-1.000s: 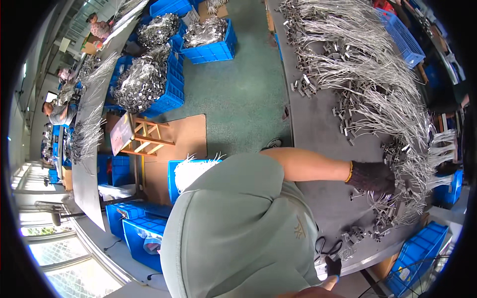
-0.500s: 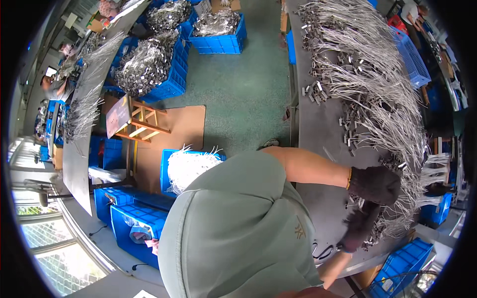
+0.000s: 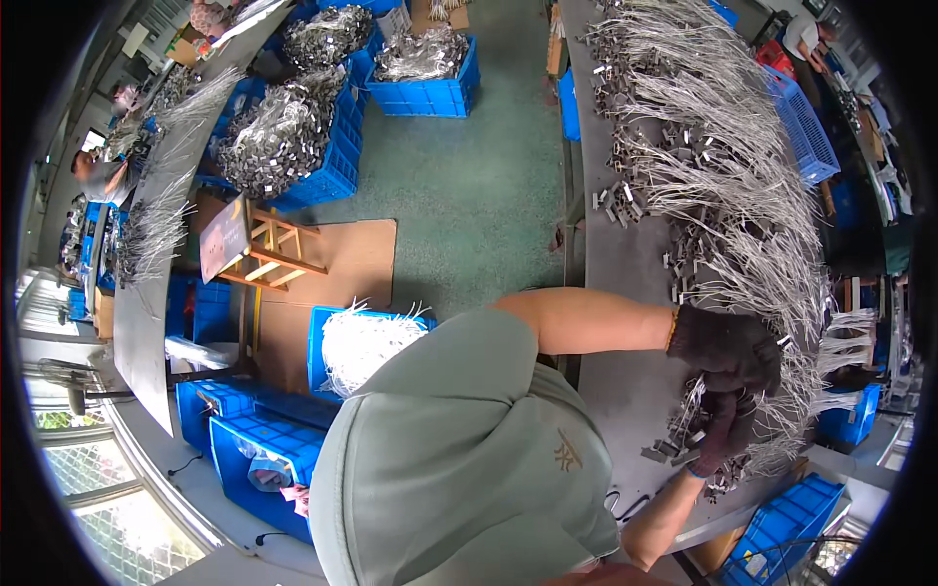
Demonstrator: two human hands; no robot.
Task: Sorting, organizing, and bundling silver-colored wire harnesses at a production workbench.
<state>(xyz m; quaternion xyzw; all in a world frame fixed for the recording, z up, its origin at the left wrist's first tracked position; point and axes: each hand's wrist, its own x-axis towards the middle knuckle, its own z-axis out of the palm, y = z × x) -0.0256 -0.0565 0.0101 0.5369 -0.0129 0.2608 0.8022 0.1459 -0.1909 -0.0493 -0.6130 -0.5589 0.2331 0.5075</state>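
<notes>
Both my hands wear dark knit gloves and meet over the heap of pale wires (image 3: 752, 225) with small metal end pieces, on the grey table. My left hand (image 3: 728, 350), the farther one, is closed with its fingers curled down; what lies in them is hidden. Just below it, my right hand (image 3: 723, 430) is wrapped round a bundle of wires (image 3: 691, 402), some strands showing at its left side. Dark metal pieces (image 3: 669, 452) jut out beside that hand, over the tabletop. Black loops (image 3: 630, 506), perhaps scissor handles, lie near my right forearm, partly hidden.
Blue crates (image 3: 425, 96) full of metal-ended wires stand across the aisle. A wooden stool (image 3: 274, 256) rests on cardboard. A crate of white wires (image 3: 366, 347) is behind me. Another blue crate (image 3: 787, 527) sits beyond the table end. Other people work at far tables.
My right hand has moved up against my left and closed on the bundle. Metal pieces now show beside it. The whole view has shifted slightly.
</notes>
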